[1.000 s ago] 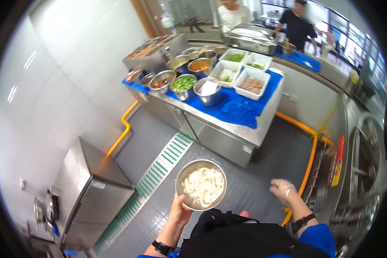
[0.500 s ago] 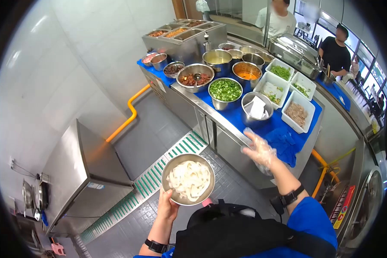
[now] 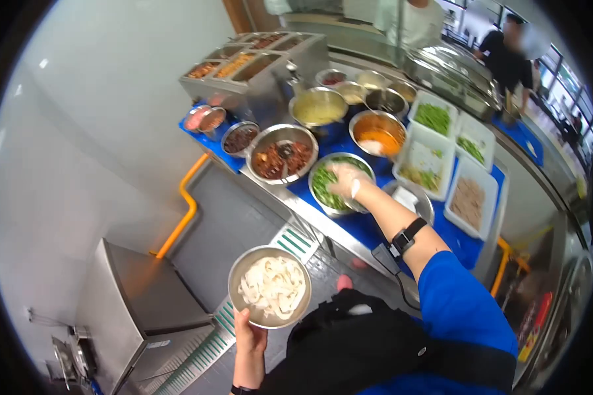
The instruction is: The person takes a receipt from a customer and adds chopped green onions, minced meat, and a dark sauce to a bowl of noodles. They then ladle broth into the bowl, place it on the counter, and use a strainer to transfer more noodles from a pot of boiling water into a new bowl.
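My left hand [image 3: 249, 334] grips the rim of a metal bowl [image 3: 270, 287] of wide white noodles, thumb over the edge, away from the counter. My right hand [image 3: 348, 182], in a clear plastic glove, reaches into a metal bowl of chopped greens [image 3: 324, 186]; its fingertips are down among the greens, curled, and what they hold is hidden. Left of it stands a bowl of dark red food [image 3: 270, 161] with a ladle. Behind sits a pot of orange sauce [image 3: 389, 138]. My right forearm passes over a metal bowl with white items [image 3: 405, 196].
White trays hold green beans or stems [image 3: 433, 118], scraps of greens [image 3: 420, 176] and shredded meat [image 3: 469, 201]. A steel topping station [image 3: 263, 85] stands at the back left, a chafing dish [image 3: 458, 72] at the back right. Two people are beyond the counter. A steel cabinet [image 3: 151, 289] stands left.
My right hand has moved from above the counter's front edge into the bowl of greens. The view has shifted, and the noodle bowl sits slightly lower and further left in it.
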`<state>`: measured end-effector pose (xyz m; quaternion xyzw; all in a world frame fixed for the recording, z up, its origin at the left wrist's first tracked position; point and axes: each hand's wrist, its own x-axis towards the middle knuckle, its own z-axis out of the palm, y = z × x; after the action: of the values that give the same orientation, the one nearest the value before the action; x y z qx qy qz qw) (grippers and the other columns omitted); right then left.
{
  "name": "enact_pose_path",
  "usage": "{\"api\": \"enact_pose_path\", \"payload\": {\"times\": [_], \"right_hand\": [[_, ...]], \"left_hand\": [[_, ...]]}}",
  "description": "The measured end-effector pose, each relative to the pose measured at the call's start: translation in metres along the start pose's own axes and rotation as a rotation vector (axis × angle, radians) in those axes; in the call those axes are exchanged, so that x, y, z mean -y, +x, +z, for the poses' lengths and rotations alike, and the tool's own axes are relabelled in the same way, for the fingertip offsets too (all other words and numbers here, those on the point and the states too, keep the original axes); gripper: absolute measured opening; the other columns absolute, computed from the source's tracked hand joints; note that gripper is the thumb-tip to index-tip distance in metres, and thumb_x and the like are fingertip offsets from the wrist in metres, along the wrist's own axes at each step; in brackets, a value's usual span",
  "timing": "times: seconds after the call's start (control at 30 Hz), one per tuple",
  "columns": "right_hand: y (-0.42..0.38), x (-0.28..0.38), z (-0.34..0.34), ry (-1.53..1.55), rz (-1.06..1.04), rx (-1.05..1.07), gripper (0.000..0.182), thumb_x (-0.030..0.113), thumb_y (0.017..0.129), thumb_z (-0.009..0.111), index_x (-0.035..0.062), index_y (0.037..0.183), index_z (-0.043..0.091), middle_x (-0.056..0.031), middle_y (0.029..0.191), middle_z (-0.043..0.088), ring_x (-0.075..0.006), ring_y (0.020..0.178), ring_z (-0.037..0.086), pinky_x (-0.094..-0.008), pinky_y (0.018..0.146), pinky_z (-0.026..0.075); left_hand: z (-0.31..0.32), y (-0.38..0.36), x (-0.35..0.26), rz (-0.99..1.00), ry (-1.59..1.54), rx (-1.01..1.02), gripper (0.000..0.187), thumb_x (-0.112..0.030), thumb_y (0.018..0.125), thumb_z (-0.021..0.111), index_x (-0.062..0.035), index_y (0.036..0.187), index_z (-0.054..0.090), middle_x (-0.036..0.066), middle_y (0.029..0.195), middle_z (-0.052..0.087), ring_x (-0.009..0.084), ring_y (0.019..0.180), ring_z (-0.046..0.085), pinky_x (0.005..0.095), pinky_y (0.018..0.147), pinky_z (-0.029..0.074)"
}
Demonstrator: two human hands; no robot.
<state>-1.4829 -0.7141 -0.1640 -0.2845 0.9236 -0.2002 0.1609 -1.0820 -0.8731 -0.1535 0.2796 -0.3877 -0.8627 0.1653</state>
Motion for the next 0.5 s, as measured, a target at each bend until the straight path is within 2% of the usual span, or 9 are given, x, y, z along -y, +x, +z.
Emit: {"api": "enact_pose_path", "payload": {"times": [0.03,0.13,0.23,0.33,0.43,0.5], "right_hand": [[0.024,-0.003,0.005,-0.057,-0.001,0.042,0.057,0.027,0.076,0.059,0.0105,0.131,0.052,-0.0180,0.135,0.049,-0.0302,0.122,0.051,-0.0382,0.103,0.040],[0.063,0.001,0.006,-0.166,0.095,0.203,0.052,0.025,0.077,0.059,0.0128,0.127,0.055,-0.0131,0.132,0.053,-0.0284,0.120,0.053,-0.0388,0.100,0.044],[0.073,0.005,0.007,-0.176,0.073,0.214,0.048,0.025,0.079,0.061,0.0177,0.126,0.057,-0.0121,0.130,0.056,-0.0275,0.119,0.055,-0.0399,0.096,0.048],[0.065,0.023,-0.001,-0.264,0.128,0.295,0.044,0.025,0.079,0.063,0.0132,0.121,0.060,-0.0133,0.129,0.056,-0.0273,0.116,0.057,-0.0401,0.094,0.049],[0.073,0.003,0.018,-0.243,0.122,0.375,0.035,0.020,0.080,0.061,0.0092,0.114,0.063,-0.0155,0.124,0.058,-0.0283,0.116,0.056,-0.0410,0.092,0.050],[0.071,-0.009,0.021,-0.160,0.135,0.294,0.031,0.018,0.081,0.061,0.0073,0.111,0.064,-0.0164,0.120,0.060,-0.0297,0.115,0.056,-0.0410,0.093,0.049]], "left_hand": [[0.007,0.007,-0.005,0.005,-0.064,-0.016,0.077,-0.031,0.075,0.071,-0.0054,0.138,0.034,0.012,0.133,0.049,0.0271,0.121,0.050,0.0421,0.100,0.044],[0.014,0.027,-0.011,0.035,-0.115,-0.079,0.078,-0.030,0.074,0.070,-0.0056,0.138,0.034,0.012,0.133,0.048,0.0276,0.121,0.050,0.0428,0.101,0.044],[0.028,0.048,-0.018,0.030,-0.140,-0.128,0.079,-0.030,0.074,0.070,-0.0061,0.139,0.033,0.012,0.134,0.047,0.0278,0.122,0.050,0.0434,0.101,0.043],[0.042,0.072,-0.029,0.035,-0.045,-0.107,0.082,-0.039,0.073,0.071,-0.0010,0.138,0.037,0.013,0.137,0.047,0.0287,0.126,0.045,0.0432,0.107,0.035],[0.044,0.101,-0.040,-0.013,-0.039,-0.067,0.080,-0.036,0.074,0.071,-0.0008,0.138,0.037,0.013,0.137,0.047,0.0283,0.125,0.046,0.0427,0.106,0.037],[0.052,0.123,-0.053,-0.020,-0.020,-0.058,0.080,-0.034,0.074,0.072,-0.0012,0.138,0.036,0.014,0.136,0.048,0.0282,0.125,0.047,0.0429,0.105,0.038]]}}
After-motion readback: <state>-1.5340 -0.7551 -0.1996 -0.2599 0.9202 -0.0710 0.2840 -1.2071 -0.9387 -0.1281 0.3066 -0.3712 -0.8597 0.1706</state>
